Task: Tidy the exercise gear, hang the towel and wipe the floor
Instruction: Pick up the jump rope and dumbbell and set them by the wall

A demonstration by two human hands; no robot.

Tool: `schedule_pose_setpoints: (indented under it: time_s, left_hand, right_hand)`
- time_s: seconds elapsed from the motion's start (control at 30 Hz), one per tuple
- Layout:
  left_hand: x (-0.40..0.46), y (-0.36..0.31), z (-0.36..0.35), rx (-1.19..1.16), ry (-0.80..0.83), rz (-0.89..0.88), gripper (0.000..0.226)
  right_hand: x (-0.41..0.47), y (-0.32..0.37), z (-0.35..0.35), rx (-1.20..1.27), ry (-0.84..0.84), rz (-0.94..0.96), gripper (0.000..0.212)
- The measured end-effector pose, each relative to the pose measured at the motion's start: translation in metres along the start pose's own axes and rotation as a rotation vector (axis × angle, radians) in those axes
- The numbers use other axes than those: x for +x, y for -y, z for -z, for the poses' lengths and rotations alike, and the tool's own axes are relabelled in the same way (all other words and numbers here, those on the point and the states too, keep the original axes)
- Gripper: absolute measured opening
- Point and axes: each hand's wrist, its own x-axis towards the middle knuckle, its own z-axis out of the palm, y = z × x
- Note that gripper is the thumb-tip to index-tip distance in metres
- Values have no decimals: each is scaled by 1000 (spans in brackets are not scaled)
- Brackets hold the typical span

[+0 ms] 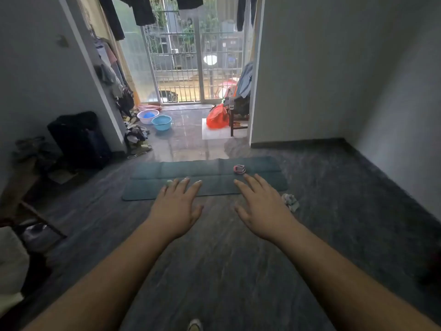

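Both bare forearms reach forward over the dark grey streaked floor, palms down. The left hand is spread flat with fingers apart and holds nothing; the right hand is likewise spread and empty. Beyond the fingertips lies the flat teal folding exercise mat, stretched crosswise on the floor, its near edge partly hidden by both hands. On the mat's far right part sits a small coiled pink-and-grey band, just beyond the right hand's fingers. A crumpled pale grey-white cloth lies on the floor just off the mat's near right corner, beside the right hand and apart from it. To the left, a black fabric suitcase stands against the white wall, with a wooden-framed piece of furniture in front of it; its kind cannot be told. Past the mat, the glossy tiled doorway area holds a round light-blue plastic basin, a white basin with a blue object inside, a heap of mixed clothes, and an orange-red plastic bag beside a dark wooden chair. Dark garments hang above before a barred glass door.
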Motion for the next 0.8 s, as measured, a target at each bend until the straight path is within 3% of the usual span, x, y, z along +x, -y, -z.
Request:
schedule_pose_setpoints:
  time_s: [0.37, 0.57, 0.8]
  left_hand:
    - [186, 113, -31, -76, 10, 46, 65]
    - [304, 177, -37, -82, 55, 30, 65]
    - [427, 205, -64, -117, 143, 8, 66]
  right_hand:
    - [215, -25, -63, -15, 56, -6, 76]
    - [340, -39, -81, 29, 70, -67, 64]
    - [452, -83, -114, 56, 107, -108, 64]
